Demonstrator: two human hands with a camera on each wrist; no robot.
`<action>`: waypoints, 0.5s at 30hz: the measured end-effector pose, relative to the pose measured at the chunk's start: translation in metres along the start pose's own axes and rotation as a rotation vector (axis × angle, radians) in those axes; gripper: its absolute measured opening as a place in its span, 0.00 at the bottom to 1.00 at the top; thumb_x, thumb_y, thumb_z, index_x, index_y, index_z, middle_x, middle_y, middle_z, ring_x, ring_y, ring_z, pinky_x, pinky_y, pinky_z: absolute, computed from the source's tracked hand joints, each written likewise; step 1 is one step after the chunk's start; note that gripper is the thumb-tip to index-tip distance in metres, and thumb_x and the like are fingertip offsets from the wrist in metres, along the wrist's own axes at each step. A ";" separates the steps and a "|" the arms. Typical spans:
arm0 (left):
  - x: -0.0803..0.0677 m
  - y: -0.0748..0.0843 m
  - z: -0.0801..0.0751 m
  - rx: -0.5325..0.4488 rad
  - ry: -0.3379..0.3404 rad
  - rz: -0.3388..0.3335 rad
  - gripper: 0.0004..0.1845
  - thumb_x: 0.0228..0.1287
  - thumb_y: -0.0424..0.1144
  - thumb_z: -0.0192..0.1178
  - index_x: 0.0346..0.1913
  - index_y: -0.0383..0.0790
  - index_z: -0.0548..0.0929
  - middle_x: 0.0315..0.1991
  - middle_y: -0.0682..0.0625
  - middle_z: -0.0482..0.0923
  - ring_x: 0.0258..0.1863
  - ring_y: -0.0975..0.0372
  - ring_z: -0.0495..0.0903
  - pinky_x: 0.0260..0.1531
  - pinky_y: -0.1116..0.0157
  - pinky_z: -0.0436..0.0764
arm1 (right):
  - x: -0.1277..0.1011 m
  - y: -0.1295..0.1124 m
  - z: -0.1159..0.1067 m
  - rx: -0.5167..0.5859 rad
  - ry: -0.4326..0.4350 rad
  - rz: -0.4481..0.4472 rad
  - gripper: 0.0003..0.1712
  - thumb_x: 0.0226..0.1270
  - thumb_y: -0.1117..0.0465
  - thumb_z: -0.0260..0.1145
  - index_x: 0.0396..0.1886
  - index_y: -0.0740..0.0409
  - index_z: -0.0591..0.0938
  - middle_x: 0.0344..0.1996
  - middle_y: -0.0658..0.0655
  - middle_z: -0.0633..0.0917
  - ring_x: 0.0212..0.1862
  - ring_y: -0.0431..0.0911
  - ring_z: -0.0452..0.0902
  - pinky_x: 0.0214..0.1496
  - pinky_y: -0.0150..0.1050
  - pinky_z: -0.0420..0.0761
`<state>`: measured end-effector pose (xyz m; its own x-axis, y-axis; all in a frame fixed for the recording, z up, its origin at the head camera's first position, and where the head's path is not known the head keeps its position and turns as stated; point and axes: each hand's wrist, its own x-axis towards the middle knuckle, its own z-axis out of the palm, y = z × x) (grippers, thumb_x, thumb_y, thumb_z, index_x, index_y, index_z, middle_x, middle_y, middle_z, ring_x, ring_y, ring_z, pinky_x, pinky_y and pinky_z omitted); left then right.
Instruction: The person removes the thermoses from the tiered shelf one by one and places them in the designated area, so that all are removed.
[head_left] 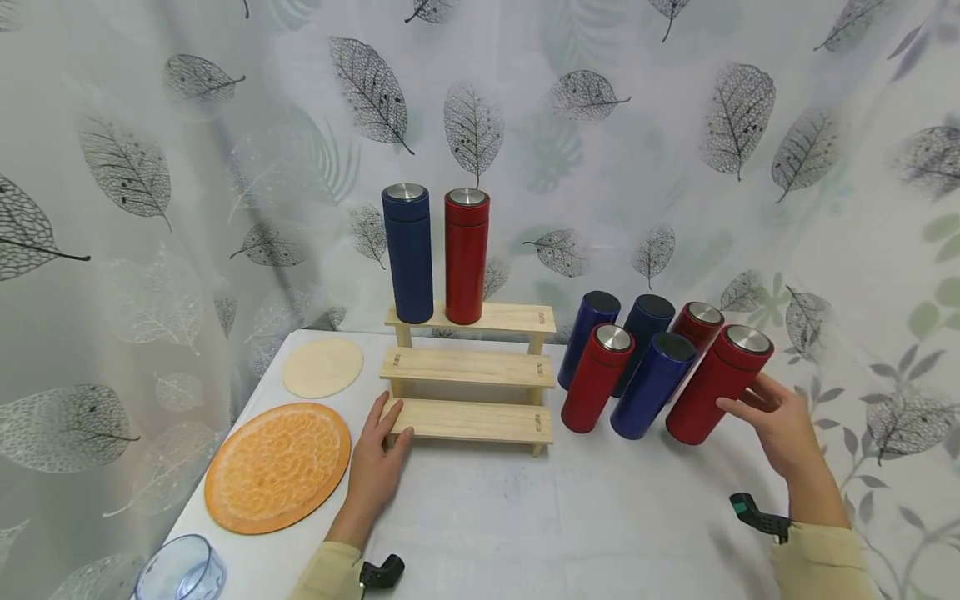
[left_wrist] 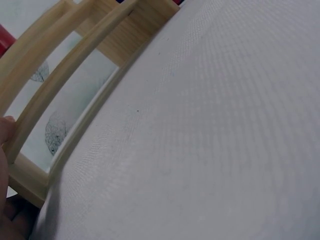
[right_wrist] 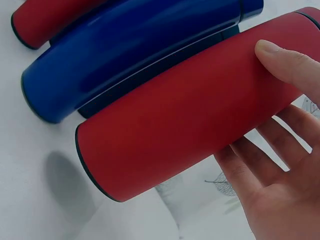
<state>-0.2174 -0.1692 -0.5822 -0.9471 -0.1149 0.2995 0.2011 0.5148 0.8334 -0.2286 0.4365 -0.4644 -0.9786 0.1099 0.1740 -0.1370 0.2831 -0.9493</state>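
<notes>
My right hand [head_left: 780, 421] grips a red thermos bottle [head_left: 720, 385] with a steel-topped lid, thumb on one side and fingers on the other. In the right wrist view the bottle [right_wrist: 190, 110] slants, and a shadow lies on the table apart from its base. My left hand [head_left: 378, 458] holds the left end of the lowest step of a three-step wooden rack [head_left: 472, 418]. Part of the left hand is cut off in the left wrist view. On the top step stand a dark blue thermos bottle [head_left: 408, 258] and a red thermos bottle [head_left: 467, 258].
Left of the held bottle stand a shiny blue bottle [head_left: 651, 387], a red bottle [head_left: 597, 379] and several others, close together. An orange round mat [head_left: 277, 467], a beige disc [head_left: 322, 367] and a clear glass bowl [head_left: 180, 571] lie at the left. A leaf-print curtain [head_left: 510, 167] hangs behind.
</notes>
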 end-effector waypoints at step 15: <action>0.000 0.001 0.001 -0.010 0.003 0.000 0.30 0.79 0.40 0.67 0.80 0.40 0.75 0.86 0.47 0.57 0.85 0.52 0.55 0.79 0.46 0.60 | 0.005 0.022 0.004 0.187 0.017 -0.018 0.42 0.73 0.72 0.74 0.83 0.53 0.72 0.60 0.38 0.82 0.58 0.33 0.78 0.53 0.20 0.77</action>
<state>-0.2170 -0.1679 -0.5818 -0.9463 -0.1178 0.3011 0.2037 0.5060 0.8381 -0.2369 0.4393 -0.4860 -0.9731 0.1231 0.1945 -0.1824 0.1029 -0.9778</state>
